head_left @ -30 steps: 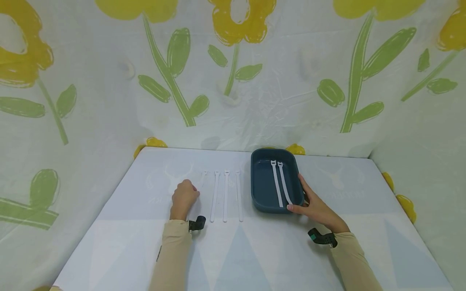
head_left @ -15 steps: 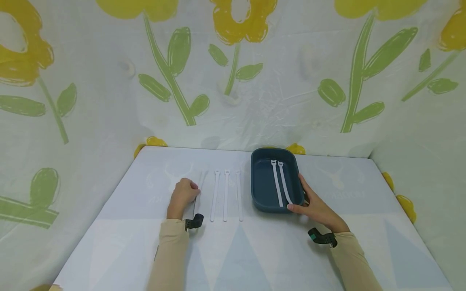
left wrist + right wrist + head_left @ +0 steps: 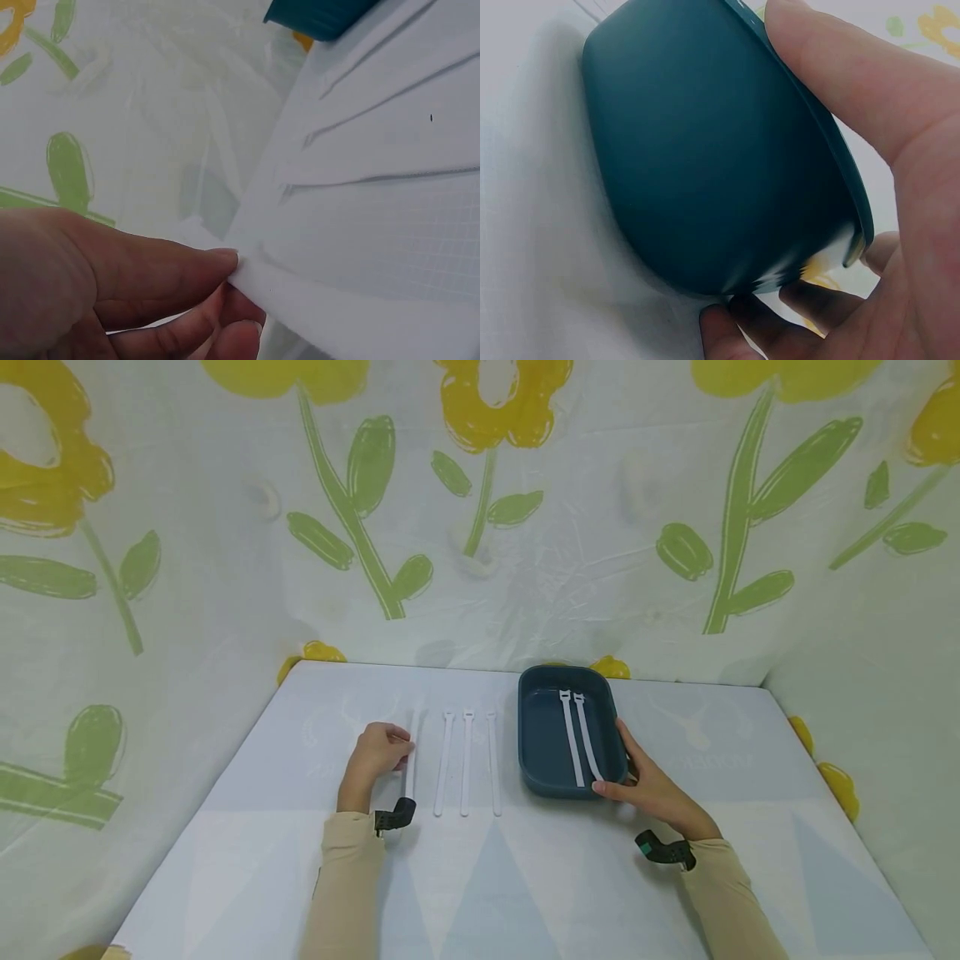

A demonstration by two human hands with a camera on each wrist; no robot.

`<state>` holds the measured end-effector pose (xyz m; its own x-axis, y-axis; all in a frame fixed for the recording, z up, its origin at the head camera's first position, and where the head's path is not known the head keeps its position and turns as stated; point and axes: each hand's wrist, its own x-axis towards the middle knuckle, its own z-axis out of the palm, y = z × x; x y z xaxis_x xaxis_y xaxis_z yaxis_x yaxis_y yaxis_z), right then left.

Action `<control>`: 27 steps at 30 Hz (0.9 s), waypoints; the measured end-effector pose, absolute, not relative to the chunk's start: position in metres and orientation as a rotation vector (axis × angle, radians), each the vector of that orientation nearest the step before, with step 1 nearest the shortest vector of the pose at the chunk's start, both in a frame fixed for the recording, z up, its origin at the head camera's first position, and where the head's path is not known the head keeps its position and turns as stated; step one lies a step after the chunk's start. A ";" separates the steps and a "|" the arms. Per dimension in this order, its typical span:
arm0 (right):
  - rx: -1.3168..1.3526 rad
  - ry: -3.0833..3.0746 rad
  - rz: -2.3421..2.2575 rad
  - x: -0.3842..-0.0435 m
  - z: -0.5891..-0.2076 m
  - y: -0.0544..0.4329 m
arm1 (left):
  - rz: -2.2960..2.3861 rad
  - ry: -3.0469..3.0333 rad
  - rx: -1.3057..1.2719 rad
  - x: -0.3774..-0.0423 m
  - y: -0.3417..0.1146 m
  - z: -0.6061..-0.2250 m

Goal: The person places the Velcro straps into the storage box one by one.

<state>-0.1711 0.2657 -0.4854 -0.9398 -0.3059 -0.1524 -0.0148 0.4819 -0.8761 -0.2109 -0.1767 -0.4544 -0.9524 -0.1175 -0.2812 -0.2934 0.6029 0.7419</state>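
In the head view my left hand (image 3: 375, 753) pinches a white cable tie (image 3: 409, 777) between thumb and fingertips, partway along its length. The left wrist view shows that cable tie (image 3: 296, 304) as a flat band crossing the fingertips. My right hand (image 3: 654, 789) grips the near right corner of a dark blue-green rectangular tub (image 3: 538, 764). Its thumb lies at the tub's rim and the other fingers reach along the outer wall, as the right wrist view shows. Inside the tub lie two white cable ties (image 3: 572, 739), side by side with slotted heads at the far end.
Between the left hand and the tub, three more white cable ties (image 3: 467, 764) lie in a row on the pale patterned table (image 3: 495, 893). A flower-printed curtain (image 3: 585, 543) rises behind the table's far edge. Each wrist carries a small black camera (image 3: 395, 814).
My left hand has taken the leftmost cable tie by pinching it, and the tie has shifted and turned more upright in view. The right hand and tub stay in place.
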 end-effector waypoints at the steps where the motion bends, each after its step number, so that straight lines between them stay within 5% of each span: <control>1: -0.273 2.440 -1.445 -0.171 -0.485 0.266 | 1.278 2.622 -0.341 -0.211 -0.176 -0.454; 27: -0.273 2.444 -1.436 -0.168 -0.481 0.264 | 1.497 2.501 -0.299 -0.209 -0.171 -0.449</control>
<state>-0.1681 0.2644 -0.4811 -0.9392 -0.3070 -0.1539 -0.0152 0.4847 -0.8745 -0.2086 -0.1709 -0.4492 -0.9571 -0.0645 -0.2826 -0.2795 0.4633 0.8410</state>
